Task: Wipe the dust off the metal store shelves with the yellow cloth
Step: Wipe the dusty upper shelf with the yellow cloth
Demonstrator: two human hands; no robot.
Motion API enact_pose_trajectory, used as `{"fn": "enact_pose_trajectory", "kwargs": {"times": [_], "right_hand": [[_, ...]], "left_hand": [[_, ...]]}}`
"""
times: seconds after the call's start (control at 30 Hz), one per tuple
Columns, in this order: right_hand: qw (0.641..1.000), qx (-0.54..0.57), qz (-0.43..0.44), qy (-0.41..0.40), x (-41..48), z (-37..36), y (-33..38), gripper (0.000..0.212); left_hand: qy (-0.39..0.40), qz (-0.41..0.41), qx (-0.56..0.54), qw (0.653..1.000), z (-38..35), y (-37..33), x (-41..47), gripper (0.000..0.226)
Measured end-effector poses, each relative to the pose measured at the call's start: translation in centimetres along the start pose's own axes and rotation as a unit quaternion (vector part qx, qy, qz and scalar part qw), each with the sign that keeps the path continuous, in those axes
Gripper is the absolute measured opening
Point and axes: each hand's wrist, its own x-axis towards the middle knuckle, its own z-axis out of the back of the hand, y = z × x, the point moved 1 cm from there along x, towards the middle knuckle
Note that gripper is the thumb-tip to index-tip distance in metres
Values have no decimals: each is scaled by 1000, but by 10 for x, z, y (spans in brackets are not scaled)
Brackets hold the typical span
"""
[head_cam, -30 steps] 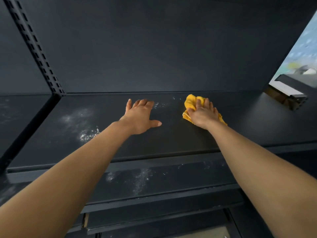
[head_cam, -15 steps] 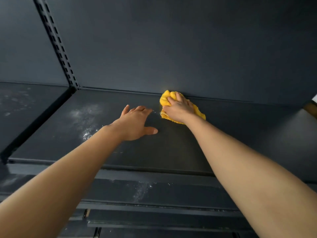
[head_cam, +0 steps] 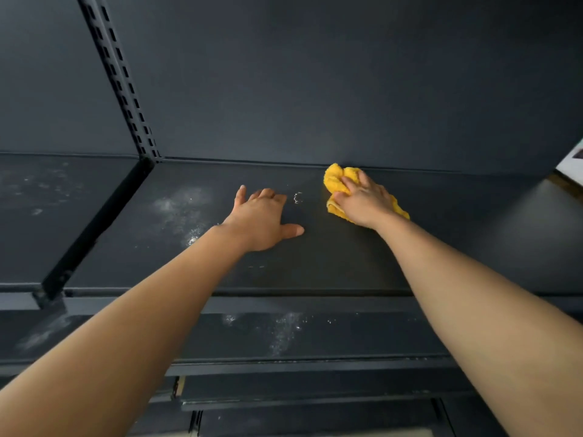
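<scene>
The yellow cloth [head_cam: 339,184] lies bunched at the back of the dark metal shelf [head_cam: 347,260], right where the shelf meets the rear panel [head_cam: 315,89]. The right hand [head_cam: 362,201] presses down on it with fingers curled over the wad, so most of the cloth is covered and only its far lump and a trailing corner show. The cloth's long line runs from the back edge toward the person's right wrist. The dust that remains lies to the left of it: a small white ring [head_cam: 298,197] just beside the cloth, and a wider pale smear [head_cam: 179,209] further left, beyond the left hand [head_cam: 262,222]. That hand rests flat on the shelf, fingers spread, thumb out, holding nothing, and sits between the cloth and the smear. The next sweep likely has to travel leftward, and the left hand stands in its path. A slotted upright [head_cam: 123,86] divides this bay from the next. The lower shelf [head_cam: 284,335] carries more dust.
</scene>
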Motion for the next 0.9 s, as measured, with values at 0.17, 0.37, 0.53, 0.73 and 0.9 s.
{"fn": "enact_pose_trajectory", "kwargs": {"times": [0.17, 0.37, 0.53, 0.73, 0.9], "right_hand": [[1000, 5, -21, 19, -12, -6, 45, 59], [997, -3, 68, 26, -35, -27, 145, 58], [993, 2, 111, 29, -54, -39, 189, 57], [998, 13, 68, 11, -77, -37, 178, 56], [999, 1, -41, -14, -95, -38, 154, 60]], "left_hand": [[-24, -9, -2, 1000, 17, 37, -34, 75], [-10, 63, -15, 998, 23, 114, -83, 82], [61, 101, -28, 993, 25, 152, -111, 95], [100, 79, -37, 991, 25, 156, -119, 102], [98, 65, -3, 993, 21, 161, -115, 103]]}}
